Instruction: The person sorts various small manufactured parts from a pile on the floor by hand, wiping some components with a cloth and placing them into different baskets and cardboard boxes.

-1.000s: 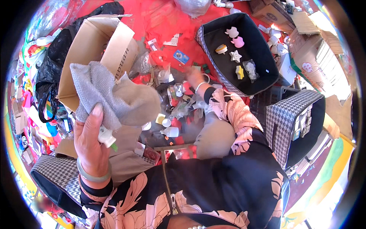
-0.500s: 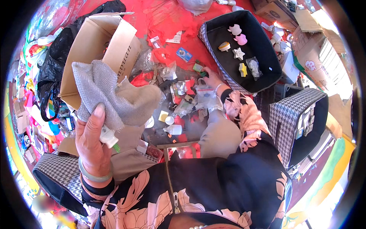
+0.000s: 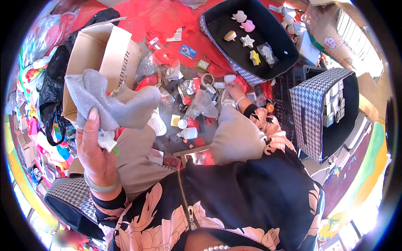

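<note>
From my end of the head view, I have the left hand (image 3: 98,161) closed on a grey cloth (image 3: 90,97), thumb laid across it; I take it this pinch keeps the soft fabric from sliding away. A small white plastic piece (image 3: 107,140) with a green tip pokes out beside the thumb, seemingly tucked into the same grip so the other hand is free. I'd guess the checked bin (image 3: 276,37) stands open so the little shapes inside, including a white star (image 3: 247,41), are easy to see and reach. The cloth spreads beyond the left thumb, away from the body, in front of the open carton (image 3: 122,58). My right hand (image 3: 236,93) reaches down past the right knee, its fingers at or just beside a white block (image 3: 230,78); I cannot tell whether they grip it. Clear plastic bags (image 3: 204,106) lie to its left.
</note>
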The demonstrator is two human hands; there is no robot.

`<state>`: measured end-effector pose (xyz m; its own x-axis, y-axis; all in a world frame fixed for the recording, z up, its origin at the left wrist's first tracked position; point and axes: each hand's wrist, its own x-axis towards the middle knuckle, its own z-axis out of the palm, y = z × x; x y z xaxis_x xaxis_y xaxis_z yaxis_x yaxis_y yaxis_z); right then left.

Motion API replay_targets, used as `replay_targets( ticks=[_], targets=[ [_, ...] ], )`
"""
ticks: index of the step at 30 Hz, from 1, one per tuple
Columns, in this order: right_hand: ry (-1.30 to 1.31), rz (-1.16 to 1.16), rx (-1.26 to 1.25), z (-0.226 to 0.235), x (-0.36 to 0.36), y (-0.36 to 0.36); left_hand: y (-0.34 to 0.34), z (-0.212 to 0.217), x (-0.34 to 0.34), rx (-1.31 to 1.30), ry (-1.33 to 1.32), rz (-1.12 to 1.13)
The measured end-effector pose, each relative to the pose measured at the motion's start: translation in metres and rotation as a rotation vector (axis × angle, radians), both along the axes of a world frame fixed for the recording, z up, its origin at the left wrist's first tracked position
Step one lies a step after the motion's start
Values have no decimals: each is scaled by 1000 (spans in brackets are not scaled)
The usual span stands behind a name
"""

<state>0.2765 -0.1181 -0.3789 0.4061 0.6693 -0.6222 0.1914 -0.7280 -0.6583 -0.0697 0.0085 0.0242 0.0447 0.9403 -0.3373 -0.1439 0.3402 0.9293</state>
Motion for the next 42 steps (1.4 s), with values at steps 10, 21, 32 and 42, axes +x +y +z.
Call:
replay_targets(
  ticks=[10, 21, 32, 42],
  targets=[
    [-542, 395, -305, 13, 21, 0, -1, -16, 4, 182, 216, -14],
    [22, -97, 42, -11, 24, -1, 1, -9, 8, 14, 3, 0],
    [224, 352, 204, -14, 6, -13, 3, -7, 7, -5, 8, -12],
    [518, -157, 192, -28, 9, -29, 2, -6, 9, 3, 25, -18]
  ],
)
